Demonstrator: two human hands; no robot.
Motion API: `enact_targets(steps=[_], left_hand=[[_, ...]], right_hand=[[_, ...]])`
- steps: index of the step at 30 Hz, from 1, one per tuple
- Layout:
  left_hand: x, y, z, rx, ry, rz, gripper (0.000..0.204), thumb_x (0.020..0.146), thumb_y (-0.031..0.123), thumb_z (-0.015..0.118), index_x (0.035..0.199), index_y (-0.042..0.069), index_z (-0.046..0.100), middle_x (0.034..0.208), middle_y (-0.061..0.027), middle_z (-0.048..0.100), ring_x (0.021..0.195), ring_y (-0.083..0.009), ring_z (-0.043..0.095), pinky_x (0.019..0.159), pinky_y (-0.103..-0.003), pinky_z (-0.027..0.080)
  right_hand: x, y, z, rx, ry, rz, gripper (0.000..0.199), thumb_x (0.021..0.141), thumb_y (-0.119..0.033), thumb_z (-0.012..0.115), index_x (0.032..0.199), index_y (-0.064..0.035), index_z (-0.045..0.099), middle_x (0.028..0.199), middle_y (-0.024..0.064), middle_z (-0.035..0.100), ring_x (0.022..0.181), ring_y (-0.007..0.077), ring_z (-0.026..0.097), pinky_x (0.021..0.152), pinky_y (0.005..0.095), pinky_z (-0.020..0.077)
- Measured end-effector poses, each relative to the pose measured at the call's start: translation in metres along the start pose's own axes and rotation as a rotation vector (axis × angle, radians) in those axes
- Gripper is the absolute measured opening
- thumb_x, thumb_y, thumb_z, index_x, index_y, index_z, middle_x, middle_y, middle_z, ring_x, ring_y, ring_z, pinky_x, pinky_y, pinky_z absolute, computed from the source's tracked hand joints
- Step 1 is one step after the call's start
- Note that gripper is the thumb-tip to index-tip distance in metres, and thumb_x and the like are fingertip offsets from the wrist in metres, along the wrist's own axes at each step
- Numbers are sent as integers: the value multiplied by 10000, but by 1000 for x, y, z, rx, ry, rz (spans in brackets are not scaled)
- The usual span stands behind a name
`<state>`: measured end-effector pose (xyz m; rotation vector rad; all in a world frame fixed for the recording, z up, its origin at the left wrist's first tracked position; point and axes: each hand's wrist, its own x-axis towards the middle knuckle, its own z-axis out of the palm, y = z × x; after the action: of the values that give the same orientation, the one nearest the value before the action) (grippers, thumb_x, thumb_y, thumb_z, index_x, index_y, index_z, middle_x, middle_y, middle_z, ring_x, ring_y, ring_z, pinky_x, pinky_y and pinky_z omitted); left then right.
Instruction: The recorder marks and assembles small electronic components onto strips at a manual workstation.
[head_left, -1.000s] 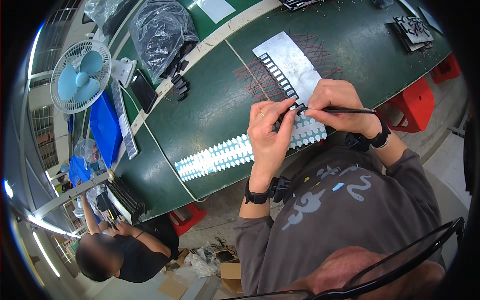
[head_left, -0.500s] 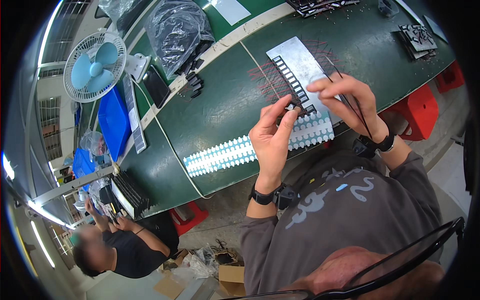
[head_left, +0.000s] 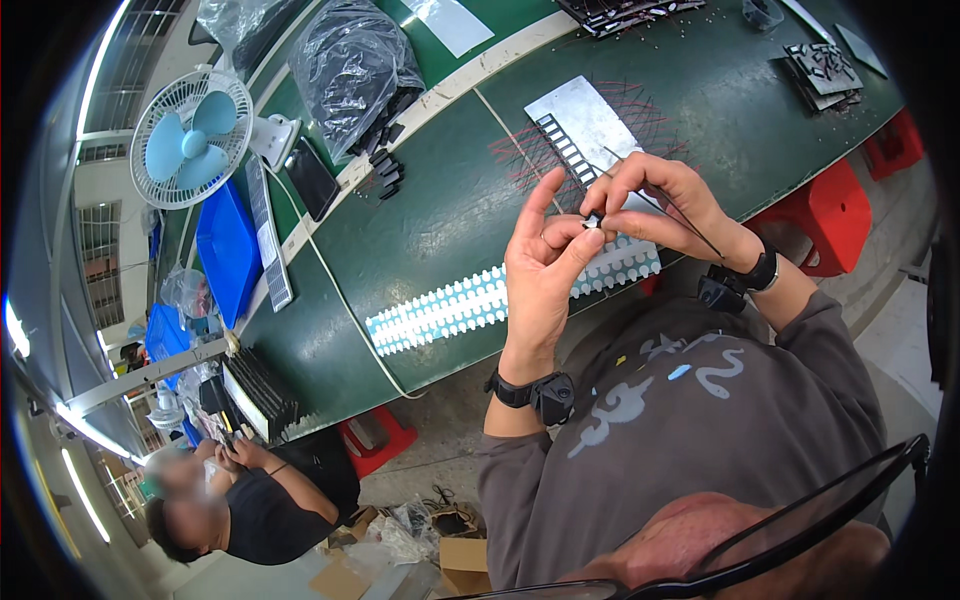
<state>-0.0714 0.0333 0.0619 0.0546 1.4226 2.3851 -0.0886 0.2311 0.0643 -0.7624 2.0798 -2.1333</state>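
Note:
A small black part with a white face is pinched between the thumb and a finger of my left hand, whose index finger is raised. My right hand meets it there, fingertips on the part. Dark thin tweezers lie across my right hand, tucked in the grip. Just beyond, a white plate carries a row of black pieces with white tops, partly hidden by my right hand. Beneath my hands runs a light-blue strip with white round tabs.
Thin red and black wires fan out around the plate. Black blocks, a phone and a bagged black bundle lie leftward, near a fan. A co-worker sits lower left. Red stools stand beside the table.
My right hand has moved left and down to my left hand, its fingers now on the small black part. My left index finger has lifted away. The tweezers moved along with my right hand.

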Motion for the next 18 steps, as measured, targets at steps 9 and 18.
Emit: enact_targets(steps=[9, 18], left_hand=[[3, -9, -6, 880, 149, 540, 275, 850, 40, 727, 1124, 31, 702, 962, -76, 713, 944, -202, 641, 839, -316, 504], [4, -4, -3, 916, 153, 559, 140, 834, 13, 711, 972, 28, 722, 933, -79, 710, 929, -225, 623, 824, -335, 496]], right_hand=[[-1, 6, 4, 2, 39, 0, 163, 884, 19, 671, 994, -34, 563, 1055, 84, 616, 956, 146, 607, 865, 298, 509], [-1, 7, -2, -59, 0, 43, 163, 874, 34, 665, 991, -34, 574, 1049, 84, 619, 940, 122, 594, 830, 259, 496]])
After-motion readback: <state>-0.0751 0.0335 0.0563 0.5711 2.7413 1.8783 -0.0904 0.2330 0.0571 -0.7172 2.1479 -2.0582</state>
